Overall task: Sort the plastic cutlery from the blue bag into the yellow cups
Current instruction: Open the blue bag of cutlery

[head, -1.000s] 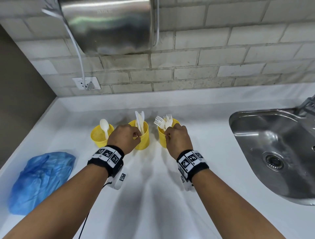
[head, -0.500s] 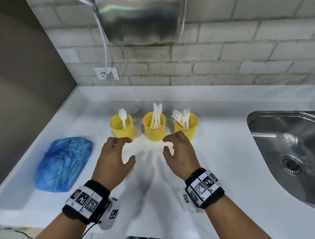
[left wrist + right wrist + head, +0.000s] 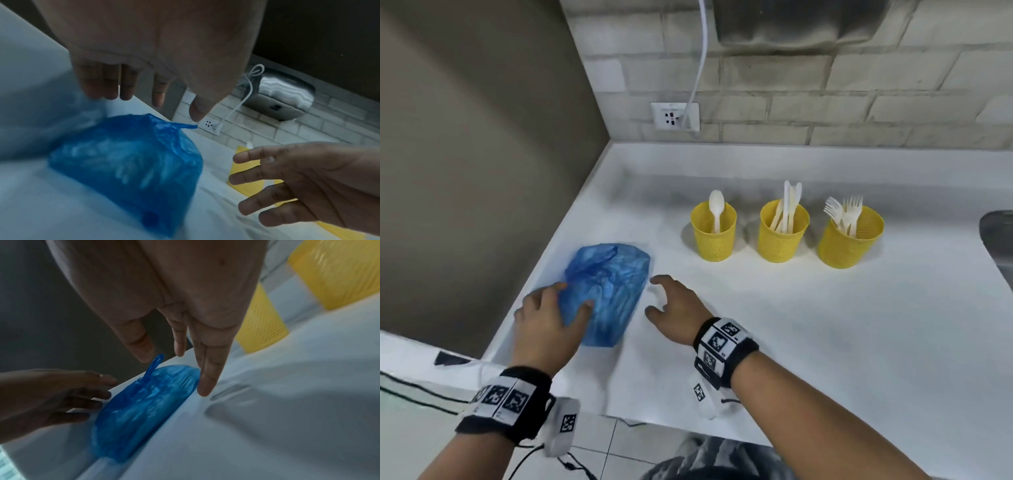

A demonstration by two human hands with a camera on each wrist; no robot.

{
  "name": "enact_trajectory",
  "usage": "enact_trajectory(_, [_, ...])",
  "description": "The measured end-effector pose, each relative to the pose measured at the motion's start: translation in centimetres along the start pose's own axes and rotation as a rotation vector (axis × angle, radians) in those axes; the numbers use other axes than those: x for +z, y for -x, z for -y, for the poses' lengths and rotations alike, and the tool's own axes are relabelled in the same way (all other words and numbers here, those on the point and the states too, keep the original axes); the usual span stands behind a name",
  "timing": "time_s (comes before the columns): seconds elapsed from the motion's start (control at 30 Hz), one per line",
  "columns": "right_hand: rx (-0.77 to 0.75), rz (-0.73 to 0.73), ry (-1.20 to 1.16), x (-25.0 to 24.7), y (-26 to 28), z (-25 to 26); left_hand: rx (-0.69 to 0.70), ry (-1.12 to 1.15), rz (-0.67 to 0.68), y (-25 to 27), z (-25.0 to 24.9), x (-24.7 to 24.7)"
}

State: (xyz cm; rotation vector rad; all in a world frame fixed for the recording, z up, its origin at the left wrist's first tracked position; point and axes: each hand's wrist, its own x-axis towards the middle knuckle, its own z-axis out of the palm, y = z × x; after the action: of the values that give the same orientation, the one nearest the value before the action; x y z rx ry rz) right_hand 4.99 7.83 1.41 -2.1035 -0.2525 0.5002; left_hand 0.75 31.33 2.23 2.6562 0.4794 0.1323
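Observation:
The blue bag (image 3: 613, 287) lies crumpled on the white counter (image 3: 825, 342) near its left edge, with pale cutlery showing through it. My left hand (image 3: 566, 301) is spread open over the bag's left side, and I cannot tell if it touches. My right hand (image 3: 657, 296) is open just right of the bag and holds nothing. Behind them stand three yellow cups: the left cup (image 3: 714, 240) holds a spoon, the middle cup (image 3: 784, 240) knives, the right cup (image 3: 851, 245) forks. The wrist views show the bag (image 3: 127, 162) (image 3: 144, 402) between both open hands.
A grey wall (image 3: 482, 171) runs close along the counter's left side. A wall socket (image 3: 674, 116) with a white cord sits behind on the brick wall. The steel sink (image 3: 998, 236) starts at the far right. The counter's front edge (image 3: 654, 423) is near my wrists.
Both hands left the middle and right cups, opened, and moved back and left to the blue bag. The head view has swung left with them.

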Motion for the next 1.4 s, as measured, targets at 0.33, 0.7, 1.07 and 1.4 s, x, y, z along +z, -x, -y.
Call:
enact_trajectory(0.33, [0.057, 0.007, -0.074, 4.8, -3.6, 4.0, -0.015, 0.098, 0.301, -5.9, 3.1, 2.9])
enact_trajectory(0.7, [0.250, -0.273, -0.089, 1.4, 0.4, -0.6, 0.158, 0.091, 0.410, -0.4, -4.7, 4.8])
enact_trajectory(1.07, [0.380, -0.418, 0.040, -5.9, 7.4, -8.0, 0.379, 0.138, 0.503, 5.7, -14.8, 9.6])
enact_trajectory(1.4, [0.376, -0.385, 0.071, -13.7, 13.0, -14.4, 0.423, 0.183, 0.548, 11.4, -22.6, 13.3])
